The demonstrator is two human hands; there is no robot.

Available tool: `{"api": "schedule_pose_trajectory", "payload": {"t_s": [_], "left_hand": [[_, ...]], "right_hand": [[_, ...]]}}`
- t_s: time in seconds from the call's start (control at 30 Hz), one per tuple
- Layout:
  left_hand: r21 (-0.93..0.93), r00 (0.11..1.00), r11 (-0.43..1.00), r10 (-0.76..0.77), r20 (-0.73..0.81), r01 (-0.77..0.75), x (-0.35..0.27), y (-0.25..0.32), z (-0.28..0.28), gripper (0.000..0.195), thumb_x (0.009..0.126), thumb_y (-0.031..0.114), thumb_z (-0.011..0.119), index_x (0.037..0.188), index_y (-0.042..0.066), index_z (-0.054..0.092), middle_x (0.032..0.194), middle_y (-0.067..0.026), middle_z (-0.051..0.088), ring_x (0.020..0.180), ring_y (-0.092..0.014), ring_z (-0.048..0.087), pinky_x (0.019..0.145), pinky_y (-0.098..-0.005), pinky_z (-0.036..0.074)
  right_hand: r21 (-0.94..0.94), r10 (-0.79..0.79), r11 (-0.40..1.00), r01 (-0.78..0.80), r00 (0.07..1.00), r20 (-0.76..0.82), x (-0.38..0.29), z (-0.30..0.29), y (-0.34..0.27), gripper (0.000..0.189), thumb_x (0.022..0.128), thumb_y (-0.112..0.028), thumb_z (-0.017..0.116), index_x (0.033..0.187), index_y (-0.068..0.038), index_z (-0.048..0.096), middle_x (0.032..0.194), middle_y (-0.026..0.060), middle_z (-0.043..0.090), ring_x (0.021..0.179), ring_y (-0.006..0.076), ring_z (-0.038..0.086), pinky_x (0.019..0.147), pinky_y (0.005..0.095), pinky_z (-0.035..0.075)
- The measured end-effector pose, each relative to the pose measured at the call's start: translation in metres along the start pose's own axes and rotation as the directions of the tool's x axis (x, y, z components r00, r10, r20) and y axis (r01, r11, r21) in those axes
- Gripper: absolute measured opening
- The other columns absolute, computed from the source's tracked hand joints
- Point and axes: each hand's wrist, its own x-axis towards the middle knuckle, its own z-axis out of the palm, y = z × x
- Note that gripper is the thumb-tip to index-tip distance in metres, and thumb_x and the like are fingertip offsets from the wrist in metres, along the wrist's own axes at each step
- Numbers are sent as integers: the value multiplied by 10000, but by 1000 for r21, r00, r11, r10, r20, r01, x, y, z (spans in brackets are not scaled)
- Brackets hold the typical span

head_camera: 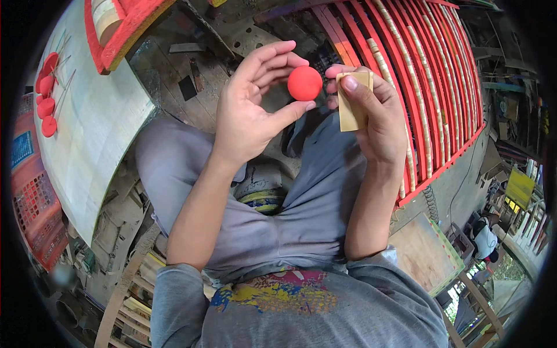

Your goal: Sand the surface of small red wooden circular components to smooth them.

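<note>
My left hand (254, 102) holds a round red ball (305, 83) between its thumb and fingers, above my left knee and the floor. To the right of it, my right hand (377, 106) pinches a folded tan sheet (354, 108), which looks like sandpaper, under its thumb. The fingertips of the right hand are close to the ball; a narrow gap shows between the ball and the sheet. Both hands are raised over my lap.
At the left, several red round pieces (46, 108) with thin wires lie on a pale board (100, 117), beside red plastic crates (39, 204). A red slatted rack (439, 163) bearing rows of light pieces stands at the right. A stained board (424, 254) lies at the lower right.
</note>
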Motion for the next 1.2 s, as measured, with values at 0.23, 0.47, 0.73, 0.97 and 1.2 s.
{"api": "schedule_pose_trajectory", "payload": {"t_s": [0.23, 0.47, 0.73, 0.97, 1.2], "left_hand": [[148, 989, 978, 151, -2, -149, 2, -3, -3, 511, 723, -43, 697, 1195, -31, 500, 1137, -116, 586, 1041, -181, 574, 953, -313, 431], [141, 986, 976, 166, 27, -168, 3, -1, -4, 463, 765, -75, 619, 1209, -34, 496, 1180, -126, 568, 1095, -181, 544, 984, -312, 397], [28, 994, 995, 89, 66, -91, 0, 0, -3, 523, 793, -74, 602, 1284, -30, 429, 1213, -144, 553, 1128, -177, 519, 990, -308, 380], [-22, 998, 998, 52, 41, -51, 0, 1, -4, 522, 806, -54, 620, 1291, -32, 428, 1207, -151, 563, 1131, -179, 526, 984, -295, 383], [242, 986, 956, 158, 47, -165, 0, 0, -6, 439, 810, -22, 613, 1235, -1, 508, 1144, -159, 605, 1057, -243, 588, 895, -320, 460]], "right_hand": [[-74, 14, 997, -24, 992, -128, 2, 22, 6, 147, 890, -145, 615, 894, -15, 548, 776, 76, 628, 589, 91, 579, 469, 203, 441], [-79, -71, 995, 63, 993, -99, 0, 32, 10, 130, 913, -142, 577, 939, -29, 518, 706, 61, 593, 453, 65, 456, 350, 201, 342], [-104, -115, 989, 101, 984, -139, -4, 39, 12, 139, 853, -120, 654, 858, -28, 549, 662, 20, 578, 405, 61, 466, 323, 190, 314], [-171, -124, 981, 94, 977, -174, -4, 38, 12, 121, 815, -81, 682, 846, -12, 589, 666, 28, 599, 439, 44, 476, 372, 181, 327], [-242, -259, 947, 213, 950, -177, 1, 36, 24, 104, 807, -55, 690, 818, 7, 607, 696, 6, 604, 573, 21, 503, 495, 172, 382]]}}
